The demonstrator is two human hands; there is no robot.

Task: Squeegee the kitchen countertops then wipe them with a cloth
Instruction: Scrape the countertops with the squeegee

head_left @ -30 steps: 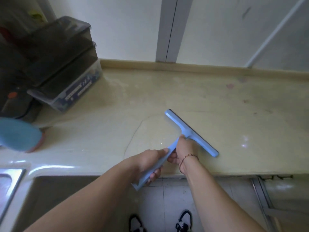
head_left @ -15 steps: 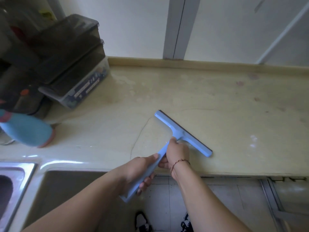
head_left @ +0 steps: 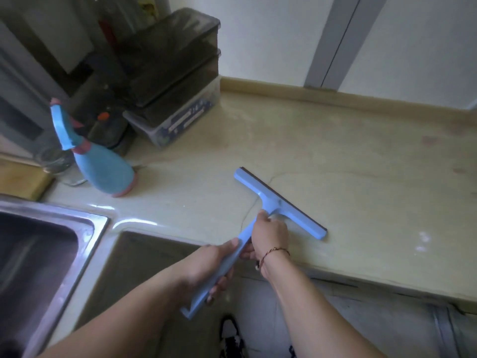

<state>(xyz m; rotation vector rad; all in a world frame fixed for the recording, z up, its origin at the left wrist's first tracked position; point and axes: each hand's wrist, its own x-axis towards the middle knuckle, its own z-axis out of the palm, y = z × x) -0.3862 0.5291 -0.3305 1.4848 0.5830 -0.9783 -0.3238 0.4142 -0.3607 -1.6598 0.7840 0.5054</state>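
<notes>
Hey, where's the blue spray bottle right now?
In the head view, the blue spray bottle stands on the countertop at left, behind the sink and beside the stacked containers.

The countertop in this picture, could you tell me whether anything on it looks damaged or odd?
Yes. A thin dark crack-like line runs across the countertop, curving from near the front edge up past the blue squeegee and off to the right. Some reddish stains mark the far right of the surface too.

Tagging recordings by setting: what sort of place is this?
Most likely a home kitchen: a steel sink set into a beige countertop, a blue spray bottle and stacked food containers.
</notes>
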